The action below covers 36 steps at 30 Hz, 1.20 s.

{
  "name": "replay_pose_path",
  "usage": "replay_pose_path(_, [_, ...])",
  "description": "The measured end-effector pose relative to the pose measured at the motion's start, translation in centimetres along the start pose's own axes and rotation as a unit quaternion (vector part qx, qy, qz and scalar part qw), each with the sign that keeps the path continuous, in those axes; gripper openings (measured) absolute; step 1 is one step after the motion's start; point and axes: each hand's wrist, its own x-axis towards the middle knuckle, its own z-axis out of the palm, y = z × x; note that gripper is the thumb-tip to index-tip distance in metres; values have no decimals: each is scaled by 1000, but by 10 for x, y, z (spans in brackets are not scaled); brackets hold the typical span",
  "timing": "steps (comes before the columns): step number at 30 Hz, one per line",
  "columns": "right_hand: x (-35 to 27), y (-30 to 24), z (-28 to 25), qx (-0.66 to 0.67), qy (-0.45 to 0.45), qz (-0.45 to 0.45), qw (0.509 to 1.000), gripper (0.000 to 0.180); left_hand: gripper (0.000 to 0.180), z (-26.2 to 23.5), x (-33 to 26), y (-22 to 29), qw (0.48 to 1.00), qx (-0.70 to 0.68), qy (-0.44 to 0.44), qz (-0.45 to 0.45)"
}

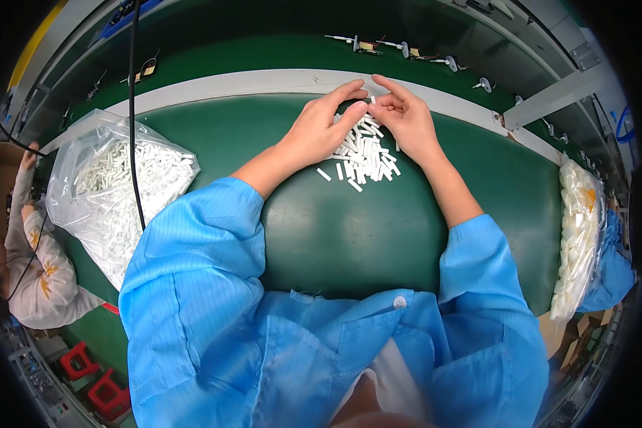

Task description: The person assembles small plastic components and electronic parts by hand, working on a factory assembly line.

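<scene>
left hand (321, 128) is pinching narrow, thumb and forefinger meeting the right's over one small white piece | right hand (405, 118) is pinching likewise, equally near | pile (364, 153) is lying just below both hands, toward the bench's (349, 235) far edge, pieces pointing every way | bag (114, 192) is sitting well left

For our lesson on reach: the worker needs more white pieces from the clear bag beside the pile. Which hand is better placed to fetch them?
Probably the left hand. The clear bag lies on the person's left side, while the right hand sits on the far side of the pile of white pieces and would have to cross over.
</scene>
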Motion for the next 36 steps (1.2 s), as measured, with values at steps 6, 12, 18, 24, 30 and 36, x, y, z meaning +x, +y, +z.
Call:
replay_pose_path(6, [7,1,17,88,66,-2,994,23,45,3,2,-3,999,-8,33,27])
replay_pose_path(12, [6,-1,14,105,47,-8,993,23,44,1,-1,5,1000,-15,10,20])
replay_pose_path(18, [8,-1,8,177,54,10,983,22,46,2,-2,6,998,4,7,63])
replay_pose_path(24, [8,2,12,103,91,-9,991,21,71,-12,-17,6,979,166,-48,106])
replay_pose_path(30, [12,8,15,51,53,-55,996,16,95,-15,-45,21,929,322,-156,98])
replay_pose_path(36, [11,7,12,90,-50,-32,994,15,77,-22,-24,14,921,357,-23,157])
